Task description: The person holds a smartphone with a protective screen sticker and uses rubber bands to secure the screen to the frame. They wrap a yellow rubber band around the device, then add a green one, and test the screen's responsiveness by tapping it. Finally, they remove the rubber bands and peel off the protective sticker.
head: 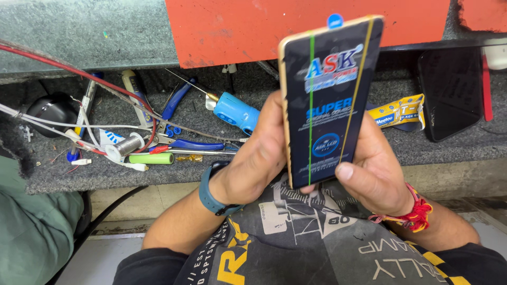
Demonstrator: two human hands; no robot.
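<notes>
A: Grey carpeted ledge (449, 145) runs across, cluttered with blue-handled pliers (179, 97), wires and a green cylinder (151, 158).

B: Behind it, a chipped red panel (237, 26) against grey stone (79, 31). Pale floor (100, 258) below, evenly lit.

The phone (330, 100) is a slim slab with a gold-coloured frame, its dark glass covered by a film printed in blue, red and white, with a blue pull tab at the top edge. A green and a yellow line run down its length. It stands nearly upright, tilted slightly right, above the lap.
</notes>
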